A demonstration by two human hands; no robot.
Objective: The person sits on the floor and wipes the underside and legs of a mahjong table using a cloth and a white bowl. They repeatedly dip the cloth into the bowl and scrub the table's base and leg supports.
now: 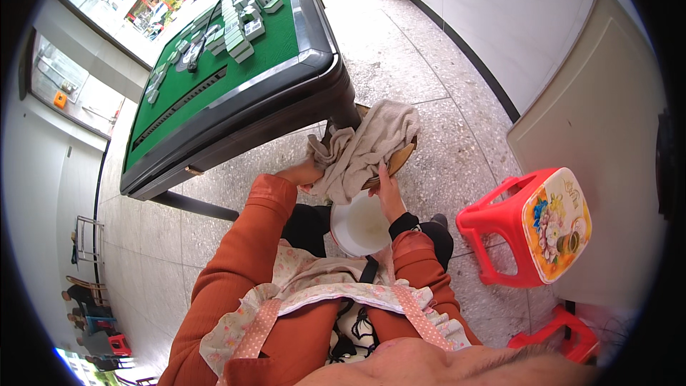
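A beige towel lies draped over a brown wooden piece, perhaps a stool or chair seat, most of which it hides. At the towel's left side, my left hand grips a bunched fold of it. My right hand holds the near edge of the wooden piece, thumb up against the towel. Directly below, between my feet, stands a white bucket with cloudy liquid in it.
A mahjong table with green felt and several tiles stands close at left. To the right are a red plastic stool with a floral top and a beige panel. Another red stool is lower right. People sit far left.
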